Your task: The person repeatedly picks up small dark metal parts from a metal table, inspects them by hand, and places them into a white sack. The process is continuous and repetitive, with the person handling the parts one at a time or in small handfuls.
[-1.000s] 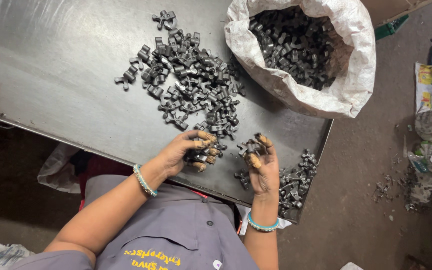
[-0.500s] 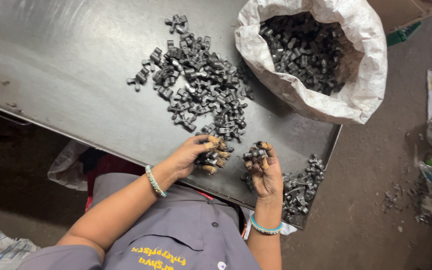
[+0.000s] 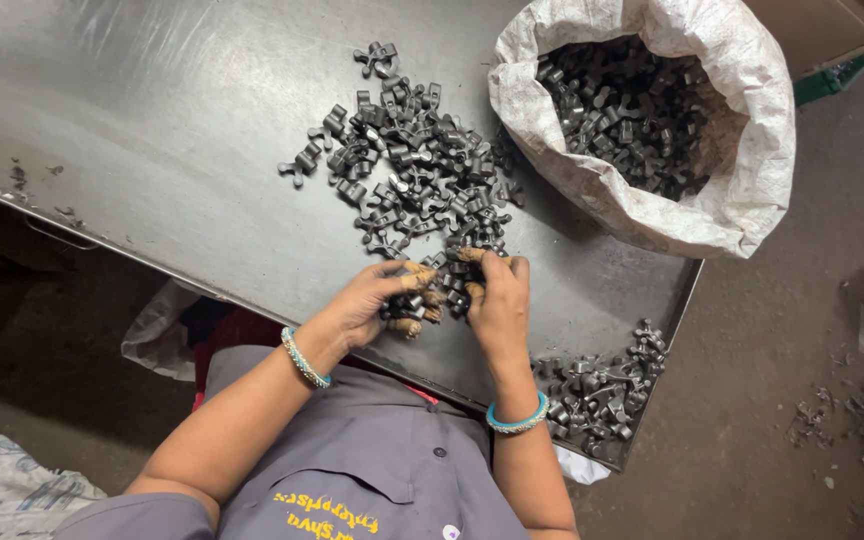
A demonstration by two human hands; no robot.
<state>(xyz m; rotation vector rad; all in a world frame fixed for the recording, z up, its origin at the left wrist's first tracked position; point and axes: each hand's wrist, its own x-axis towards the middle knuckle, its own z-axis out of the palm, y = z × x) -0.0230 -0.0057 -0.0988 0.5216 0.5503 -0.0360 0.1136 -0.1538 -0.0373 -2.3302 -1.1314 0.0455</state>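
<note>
A heap of small dark metal forked parts lies on a steel table. My left hand and my right hand meet at the heap's near edge, fingers curled around several of the parts. The fingertips wear tan wraps. Each wrist carries a teal bangle. How many parts each hand grips is hidden by the fingers.
A white woven sack filled with the same dark parts stands open at the table's far right. A smaller pile of parts sits at the table's near right corner. Scraps and bags lie on the floor at right.
My right hand has turned palm-down and moved left to meet the left hand over the heap's edge. The view has shifted slightly.
</note>
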